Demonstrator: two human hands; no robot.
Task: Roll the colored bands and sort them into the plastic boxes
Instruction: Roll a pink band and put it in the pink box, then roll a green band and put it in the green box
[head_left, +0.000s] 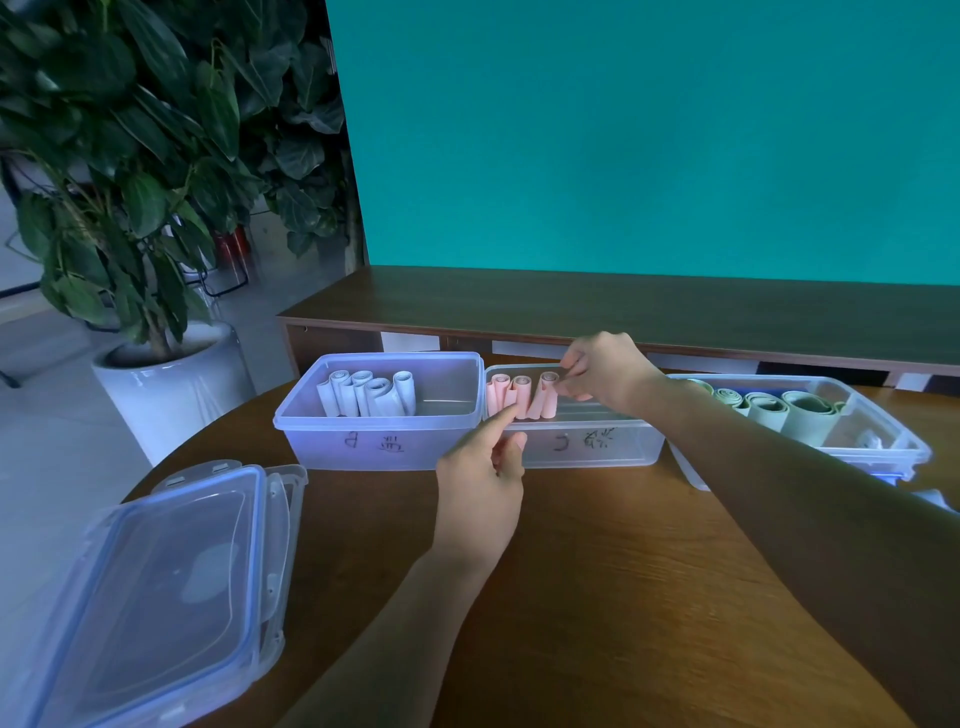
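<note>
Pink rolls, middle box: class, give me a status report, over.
Right hand pinching the rightmost pink roll in the middle box. Left hand fingertip on the front rolls. Nothing blocking.

right hand (602, 371) – pinches pink roll (546, 395) | left hand (480, 478) – forefinger touches rolls, middle box (587, 447)
</note>
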